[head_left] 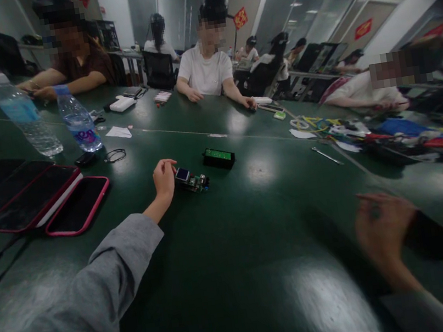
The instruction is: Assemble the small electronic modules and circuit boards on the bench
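Observation:
My left hand (164,179) reaches forward over the middle of the green table, its fingers curled in at the left end of a small circuit board (194,181). The board carries a little square screen and several connectors. Part of that grip is hidden behind the hand. Just beyond the board sits a black open case (219,157) with a green circuit board inside. My right hand (384,225) is off to the near right, bent at the fingers and smeared by motion. Whether it holds anything is unclear; a dark patch shows beside it.
Phones (80,206) lie at the left, with two water bottles (78,123) behind them. A thin black cable (115,156) is coiled nearby. At the right are a wrench (327,156) and a heap of cables (399,131). Other people sit around the table.

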The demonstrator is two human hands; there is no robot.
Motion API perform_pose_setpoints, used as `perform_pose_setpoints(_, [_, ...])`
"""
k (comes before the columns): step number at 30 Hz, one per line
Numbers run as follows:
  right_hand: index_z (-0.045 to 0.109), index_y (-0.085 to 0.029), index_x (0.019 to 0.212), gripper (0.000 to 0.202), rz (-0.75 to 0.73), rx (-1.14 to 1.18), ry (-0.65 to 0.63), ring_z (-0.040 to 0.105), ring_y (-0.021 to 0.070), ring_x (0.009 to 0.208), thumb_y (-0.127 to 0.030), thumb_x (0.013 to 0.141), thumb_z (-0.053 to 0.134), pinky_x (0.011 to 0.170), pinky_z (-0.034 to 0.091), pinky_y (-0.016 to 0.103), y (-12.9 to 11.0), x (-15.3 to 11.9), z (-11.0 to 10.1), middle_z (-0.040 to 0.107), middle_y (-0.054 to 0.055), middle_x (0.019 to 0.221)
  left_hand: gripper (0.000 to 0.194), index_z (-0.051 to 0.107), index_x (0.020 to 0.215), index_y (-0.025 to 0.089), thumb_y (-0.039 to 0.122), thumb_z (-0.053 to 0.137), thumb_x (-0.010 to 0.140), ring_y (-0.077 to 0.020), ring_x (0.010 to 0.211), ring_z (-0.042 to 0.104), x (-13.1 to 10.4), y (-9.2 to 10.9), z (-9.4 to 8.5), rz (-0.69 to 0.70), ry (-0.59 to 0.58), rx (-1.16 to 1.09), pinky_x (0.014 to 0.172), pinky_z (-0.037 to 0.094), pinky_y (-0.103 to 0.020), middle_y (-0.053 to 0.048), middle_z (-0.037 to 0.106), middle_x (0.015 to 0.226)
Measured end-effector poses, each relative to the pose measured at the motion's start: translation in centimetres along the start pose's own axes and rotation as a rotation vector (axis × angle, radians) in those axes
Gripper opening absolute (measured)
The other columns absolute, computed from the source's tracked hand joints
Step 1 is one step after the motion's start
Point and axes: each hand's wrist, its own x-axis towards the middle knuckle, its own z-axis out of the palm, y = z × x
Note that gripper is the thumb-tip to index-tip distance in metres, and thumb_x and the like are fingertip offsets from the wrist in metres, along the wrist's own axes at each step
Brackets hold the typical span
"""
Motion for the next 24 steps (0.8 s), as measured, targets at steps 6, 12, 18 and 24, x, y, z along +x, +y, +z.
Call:
perform_pose_setpoints(6, [0.056, -0.022, 0.116, 0.026, -0.330, 0.328, -0.362, 0.050, 0.0259, 0.112, -0.027, 0.092, 0.046, 0.095, 0.042, 0.048, -13.1, -0.6, 6.4, 0.055, 0.011, 0.116, 0.020, 0.062, 0.078, 0.020, 0.021, 0.043, 0.084, -0.0126, 0.061, 0.051, 0.0, 0.1, -0.1, 0.004, -0.005, 0.026, 0.060, 0.039, -0.025, 0.001, 0.054, 0.065])
perform_pose_setpoints(12, [0.042, -0.023, 0.135, 0.043, -0.544, 0.485, -0.533, 0.038, 0.0281, 0.130, -0.029, 0.093, 0.050, 0.102, 0.040, 0.050, -24.3, 0.2, 10.7, 0.041, 0.012, 0.141, 0.021, 0.062, 0.076, 0.020, 0.020, 0.043, 0.084, -0.0121, 0.061, 0.052, 0.3, -0.3, 0.1, 0.032, 0.014, 0.033, 0.061, 0.039, -0.024, 0.002, 0.053, 0.064])
perform_pose_setpoints(18, [0.046, -0.023, 0.132, 0.041, -0.523, 0.499, -0.600, 0.041, 0.0279, 0.127, -0.020, 0.092, 0.048, 0.096, 0.043, 0.048, -25.3, 0.4, 12.0, 0.050, 0.010, 0.134, 0.020, 0.062, 0.078, 0.019, 0.020, 0.043, 0.083, -0.0121, 0.060, 0.053, 0.3, -0.4, 0.4, 0.041, -0.017, 0.039, 0.060, 0.040, -0.024, 0.001, 0.055, 0.063])
perform_pose_setpoints(24, [0.054, -0.022, 0.121, 0.028, -0.411, 0.602, -0.559, 0.049, 0.0247, 0.112, -0.021, 0.096, 0.043, 0.090, 0.045, 0.043, -24.7, 0.6, 11.7, 0.060, 0.008, 0.119, 0.020, 0.062, 0.079, 0.019, 0.019, 0.043, 0.083, -0.0119, 0.059, 0.054, 0.1, -0.2, 0.7, 0.077, -0.067, 0.047, 0.062, 0.042, -0.025, 0.002, 0.055, 0.062])
